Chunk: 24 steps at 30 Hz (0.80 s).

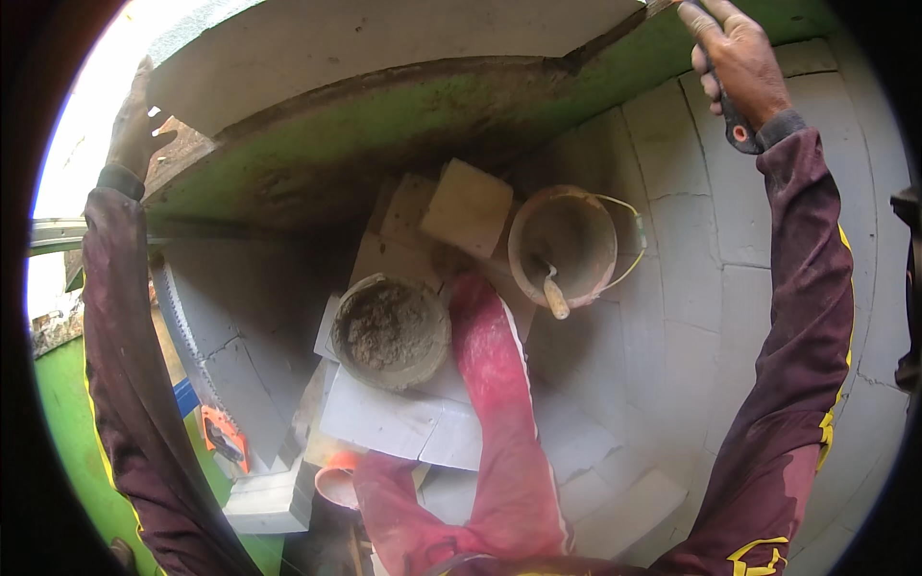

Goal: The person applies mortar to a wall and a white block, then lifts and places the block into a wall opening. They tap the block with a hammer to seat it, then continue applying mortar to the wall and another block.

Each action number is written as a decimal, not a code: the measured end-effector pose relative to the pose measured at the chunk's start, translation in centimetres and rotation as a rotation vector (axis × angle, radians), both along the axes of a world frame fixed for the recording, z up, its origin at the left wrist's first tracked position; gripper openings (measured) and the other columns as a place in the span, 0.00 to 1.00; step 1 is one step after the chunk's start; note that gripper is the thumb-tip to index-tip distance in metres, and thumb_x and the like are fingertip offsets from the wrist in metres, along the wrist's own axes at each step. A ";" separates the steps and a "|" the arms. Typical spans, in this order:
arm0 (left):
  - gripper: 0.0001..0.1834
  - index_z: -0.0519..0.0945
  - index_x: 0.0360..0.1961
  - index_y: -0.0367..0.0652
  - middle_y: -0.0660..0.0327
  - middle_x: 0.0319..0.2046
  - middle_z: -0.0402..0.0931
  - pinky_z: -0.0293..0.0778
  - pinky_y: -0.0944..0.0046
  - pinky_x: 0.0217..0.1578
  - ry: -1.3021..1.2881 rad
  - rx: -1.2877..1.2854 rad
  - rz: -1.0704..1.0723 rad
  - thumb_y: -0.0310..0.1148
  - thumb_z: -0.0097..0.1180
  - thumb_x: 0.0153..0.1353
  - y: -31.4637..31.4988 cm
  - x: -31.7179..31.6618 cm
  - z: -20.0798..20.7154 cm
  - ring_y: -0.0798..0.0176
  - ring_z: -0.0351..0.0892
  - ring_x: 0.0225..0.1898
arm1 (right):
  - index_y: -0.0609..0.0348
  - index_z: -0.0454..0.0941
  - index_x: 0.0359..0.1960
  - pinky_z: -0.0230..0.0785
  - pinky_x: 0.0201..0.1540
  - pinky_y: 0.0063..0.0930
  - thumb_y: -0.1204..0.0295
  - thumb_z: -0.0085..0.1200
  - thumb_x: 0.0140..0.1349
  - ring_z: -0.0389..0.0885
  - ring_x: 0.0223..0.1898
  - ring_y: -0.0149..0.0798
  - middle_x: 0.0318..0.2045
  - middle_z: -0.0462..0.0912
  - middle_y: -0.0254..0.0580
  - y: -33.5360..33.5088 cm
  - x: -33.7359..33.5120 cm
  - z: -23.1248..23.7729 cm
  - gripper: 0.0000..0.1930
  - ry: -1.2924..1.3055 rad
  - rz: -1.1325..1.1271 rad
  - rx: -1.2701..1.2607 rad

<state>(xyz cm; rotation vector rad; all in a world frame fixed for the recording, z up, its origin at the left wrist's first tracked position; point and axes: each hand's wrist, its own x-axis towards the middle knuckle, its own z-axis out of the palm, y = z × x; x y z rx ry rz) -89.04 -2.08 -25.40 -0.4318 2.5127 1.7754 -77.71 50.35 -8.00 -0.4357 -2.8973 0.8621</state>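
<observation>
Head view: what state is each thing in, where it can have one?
Left hand: open, fingers spread
Right hand: closed around a dark tool handle
Bucket: uncovered, bail swung to one side
Trowel: resting in bucket, grip over rim
Tub: uncovered, holding grey mix
Handsaw: not held

Matt, plastic-looking tool handle [733, 122]

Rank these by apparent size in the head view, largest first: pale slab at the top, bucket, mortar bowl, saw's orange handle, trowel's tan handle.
1. Pale slab
2. Bucket and mortar bowl: too alike to rank
3. Saw's orange handle
4. Trowel's tan handle
</observation>
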 end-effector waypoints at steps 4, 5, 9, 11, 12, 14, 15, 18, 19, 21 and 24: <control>0.47 0.52 0.77 0.46 0.44 0.70 0.59 0.67 0.37 0.61 -0.008 0.016 -0.012 0.70 0.38 0.69 -0.1 0.0 0.1 0.42 0.63 0.70 | 0.43 0.63 0.74 0.64 0.12 0.22 0.66 0.45 0.75 0.66 0.12 0.24 0.18 0.70 0.28 -0.6 0.4 0.1 0.26 0.192 0.011 -0.007; 0.48 0.53 0.77 0.46 0.45 0.70 0.59 0.67 0.37 0.61 0.007 0.010 0.003 0.70 0.38 0.69 0.0 0.1 0.2 0.42 0.62 0.70 | 0.43 0.63 0.74 0.64 0.12 0.22 0.66 0.45 0.75 0.66 0.12 0.24 0.18 0.70 0.28 -0.6 0.3 0.1 0.26 0.198 -0.007 0.037; 0.47 0.56 0.76 0.44 0.46 0.70 0.60 0.66 0.38 0.61 -0.009 0.010 0.033 0.70 0.38 0.69 0.5 0.4 0.6 0.44 0.62 0.70 | 0.43 0.63 0.74 0.62 0.11 0.23 0.67 0.45 0.75 0.66 0.11 0.24 0.16 0.69 0.28 -0.2 0.3 0.1 0.26 -0.121 -0.056 0.038; 0.48 0.56 0.76 0.44 0.46 0.70 0.60 0.66 0.39 0.61 0.006 -0.008 0.035 0.70 0.38 0.69 0.8 0.6 0.8 0.45 0.62 0.70 | 0.43 0.62 0.74 0.62 0.10 0.24 0.67 0.44 0.75 0.65 0.11 0.24 0.15 0.69 0.28 0.1 0.4 0.2 0.26 0.012 0.029 -0.010; 0.48 0.56 0.76 0.44 0.46 0.70 0.60 0.66 0.39 0.61 -0.014 0.021 0.045 0.71 0.38 0.69 0.9 0.7 0.8 0.45 0.62 0.70 | 0.43 0.62 0.74 0.62 0.10 0.24 0.68 0.44 0.75 0.65 0.11 0.24 0.15 0.69 0.28 0.3 0.4 0.3 0.26 0.093 0.017 -0.058; 0.48 0.56 0.75 0.44 0.46 0.70 0.60 0.66 0.39 0.61 -0.009 0.000 0.032 0.71 0.39 0.68 1.0 0.7 0.9 0.45 0.62 0.70 | 0.42 0.61 0.75 0.61 0.10 0.23 0.69 0.43 0.74 0.64 0.10 0.24 0.14 0.69 0.28 0.6 0.0 0.3 0.27 0.219 0.051 -0.173; 0.48 0.57 0.75 0.44 0.46 0.71 0.59 0.66 0.39 0.61 -0.025 0.027 0.032 0.71 0.39 0.68 1.0 0.8 0.9 0.45 0.62 0.70 | 0.42 0.61 0.75 0.61 0.10 0.23 0.69 0.44 0.74 0.64 0.10 0.24 0.14 0.68 0.28 0.8 -0.1 0.3 0.27 0.105 0.048 -0.091; 0.48 0.58 0.75 0.44 0.47 0.71 0.59 0.69 0.43 0.59 -0.021 0.019 0.038 0.71 0.41 0.67 1.1 0.8 0.9 0.46 0.61 0.71 | 0.42 0.61 0.75 0.63 0.11 0.25 0.68 0.46 0.73 0.65 0.10 0.27 0.15 0.69 0.30 1.3 -1.4 -0.1 0.28 -0.198 0.568 -0.447; 0.48 0.58 0.75 0.44 0.47 0.71 0.59 0.70 0.45 0.58 -0.036 0.044 0.036 0.71 0.41 0.67 1.1 0.9 0.9 0.46 0.61 0.71 | 0.43 0.64 0.73 0.66 0.12 0.27 0.66 0.48 0.73 0.68 0.11 0.28 0.16 0.71 0.32 1.8 -1.3 0.1 0.26 -0.199 0.583 -0.431; 0.49 0.58 0.75 0.43 0.47 0.71 0.59 0.72 0.47 0.56 -0.029 0.032 0.026 0.71 0.43 0.67 1.1 1.0 1.0 0.46 0.61 0.70 | 0.46 0.73 0.66 0.70 0.15 0.30 0.61 0.51 0.73 0.74 0.14 0.30 0.19 0.75 0.33 2.6 -1.7 0.2 0.22 -0.117 0.105 0.142; 0.49 0.56 0.75 0.44 0.47 0.71 0.58 0.73 0.46 0.56 -0.017 0.045 0.035 0.71 0.43 0.67 1.3 1.2 1.0 0.44 0.62 0.70 | 0.43 0.72 0.68 0.66 0.13 0.27 0.62 0.50 0.73 0.68 0.13 0.27 0.17 0.71 0.30 4.3 -2.1 0.2 0.22 -0.045 0.067 0.129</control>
